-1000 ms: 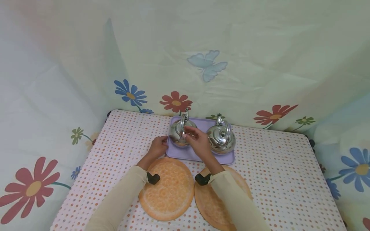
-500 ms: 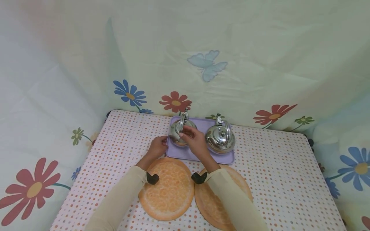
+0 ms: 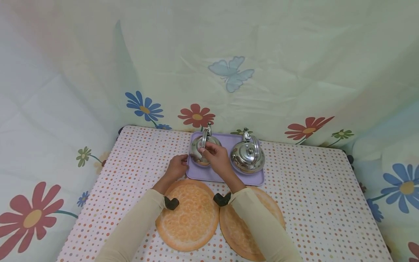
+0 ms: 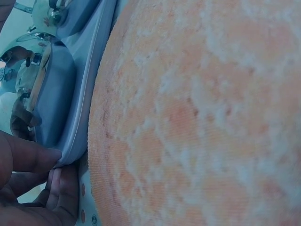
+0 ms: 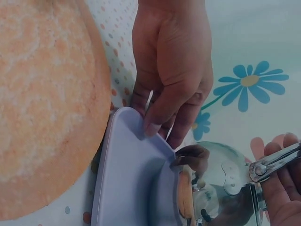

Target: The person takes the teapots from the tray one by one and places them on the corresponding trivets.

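Note:
A small shiny metal kettle [image 3: 196, 156] stands at the left end of a purple tray [image 3: 209, 177]. My right hand [image 3: 220, 160] has its thumb and fingers at the raised handle of this kettle; in the right wrist view the fingers [image 5: 281, 188] close around the handle bar [image 5: 274, 163]. With thumb inside and fingers outside, my left hand [image 3: 178, 167] pinches the tray's near left corner, plain in the left wrist view, where the thumb [image 4: 42, 157] presses on the rim. A second metal kettle [image 3: 243, 160] sits upright on the tray's right half.
Two round orange placemats [image 3: 187, 222] lie side by side in front of the tray, the right one partly under my right sleeve [image 3: 265, 225]. A dotted cloth [image 3: 320, 196] covers the table. Behind the table's far edge hangs a flowered curtain [image 3: 271, 72].
My right hand has shifted slightly left and its fingers have drawn in on the left kettle's handle. The left hand stays at the tray corner. The kettles remain in place on the tray.

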Demonstrator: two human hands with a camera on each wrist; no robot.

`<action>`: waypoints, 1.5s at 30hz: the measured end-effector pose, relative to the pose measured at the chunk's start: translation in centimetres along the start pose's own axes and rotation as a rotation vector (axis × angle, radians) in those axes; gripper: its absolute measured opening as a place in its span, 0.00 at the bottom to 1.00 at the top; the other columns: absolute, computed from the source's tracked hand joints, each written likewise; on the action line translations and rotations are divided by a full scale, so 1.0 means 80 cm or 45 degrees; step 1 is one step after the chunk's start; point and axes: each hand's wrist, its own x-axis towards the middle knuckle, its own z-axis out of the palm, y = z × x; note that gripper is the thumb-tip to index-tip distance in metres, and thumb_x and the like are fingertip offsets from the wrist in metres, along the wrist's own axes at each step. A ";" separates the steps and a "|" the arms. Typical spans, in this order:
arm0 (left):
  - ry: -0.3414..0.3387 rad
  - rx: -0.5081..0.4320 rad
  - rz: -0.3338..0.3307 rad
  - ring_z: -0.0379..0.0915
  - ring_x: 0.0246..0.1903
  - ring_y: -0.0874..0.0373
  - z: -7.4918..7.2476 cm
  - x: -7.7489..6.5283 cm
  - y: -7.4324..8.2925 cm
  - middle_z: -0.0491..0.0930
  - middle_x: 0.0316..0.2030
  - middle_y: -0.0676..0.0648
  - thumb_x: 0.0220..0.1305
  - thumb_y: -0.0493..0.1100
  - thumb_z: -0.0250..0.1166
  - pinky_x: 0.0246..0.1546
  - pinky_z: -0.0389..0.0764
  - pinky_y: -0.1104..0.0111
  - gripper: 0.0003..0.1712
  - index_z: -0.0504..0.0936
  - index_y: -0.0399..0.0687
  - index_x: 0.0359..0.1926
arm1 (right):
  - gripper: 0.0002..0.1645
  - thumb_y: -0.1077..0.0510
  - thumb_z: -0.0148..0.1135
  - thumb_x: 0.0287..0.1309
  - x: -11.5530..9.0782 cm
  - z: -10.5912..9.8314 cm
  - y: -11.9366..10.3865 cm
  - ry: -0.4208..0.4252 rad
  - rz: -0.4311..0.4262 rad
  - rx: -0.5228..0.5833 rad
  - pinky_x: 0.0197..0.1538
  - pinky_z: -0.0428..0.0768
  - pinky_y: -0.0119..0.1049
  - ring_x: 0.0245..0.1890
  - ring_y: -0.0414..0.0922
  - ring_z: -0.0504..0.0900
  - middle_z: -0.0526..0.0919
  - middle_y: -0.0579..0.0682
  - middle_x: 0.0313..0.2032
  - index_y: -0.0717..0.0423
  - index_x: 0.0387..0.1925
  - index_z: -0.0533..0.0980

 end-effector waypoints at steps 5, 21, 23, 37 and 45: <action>-0.001 -0.006 0.019 0.76 0.44 0.50 0.001 0.002 -0.001 0.79 0.47 0.37 0.58 0.27 0.57 0.41 0.80 0.65 0.30 0.69 0.26 0.63 | 0.14 0.61 0.61 0.65 -0.002 0.000 0.000 0.012 -0.031 -0.021 0.47 0.80 0.35 0.45 0.47 0.83 0.85 0.56 0.41 0.68 0.47 0.80; 0.011 -0.031 0.012 0.79 0.45 0.49 -0.003 -0.002 -0.002 0.80 0.47 0.35 0.59 0.27 0.58 0.40 0.81 0.66 0.29 0.69 0.28 0.64 | 0.14 0.70 0.57 0.64 -0.021 0.002 -0.038 0.031 -0.147 -0.045 0.25 0.71 0.24 0.24 0.43 0.79 0.84 0.67 0.37 0.78 0.49 0.76; 0.010 -0.030 0.012 0.79 0.44 0.50 -0.003 -0.001 -0.002 0.80 0.47 0.35 0.59 0.26 0.58 0.39 0.81 0.66 0.29 0.69 0.28 0.64 | 0.15 0.71 0.57 0.64 -0.022 0.001 -0.039 0.023 -0.150 -0.023 0.31 0.76 0.23 0.31 0.50 0.83 0.84 0.68 0.37 0.79 0.49 0.75; 0.001 -0.038 -0.005 0.79 0.46 0.48 -0.002 0.001 0.002 0.80 0.47 0.35 0.57 0.26 0.58 0.43 0.81 0.64 0.30 0.70 0.27 0.63 | 0.16 0.72 0.56 0.63 -0.036 -0.007 -0.045 0.001 -0.198 0.083 0.33 0.77 0.31 0.41 0.61 0.83 0.84 0.68 0.36 0.80 0.51 0.74; 0.002 -0.105 -0.014 0.79 0.46 0.48 -0.004 0.000 0.001 0.80 0.46 0.37 0.56 0.25 0.56 0.44 0.81 0.64 0.30 0.70 0.28 0.63 | 0.14 0.69 0.58 0.64 -0.054 -0.009 -0.043 0.001 -0.262 0.100 0.42 0.81 0.29 0.42 0.55 0.84 0.86 0.61 0.36 0.77 0.48 0.77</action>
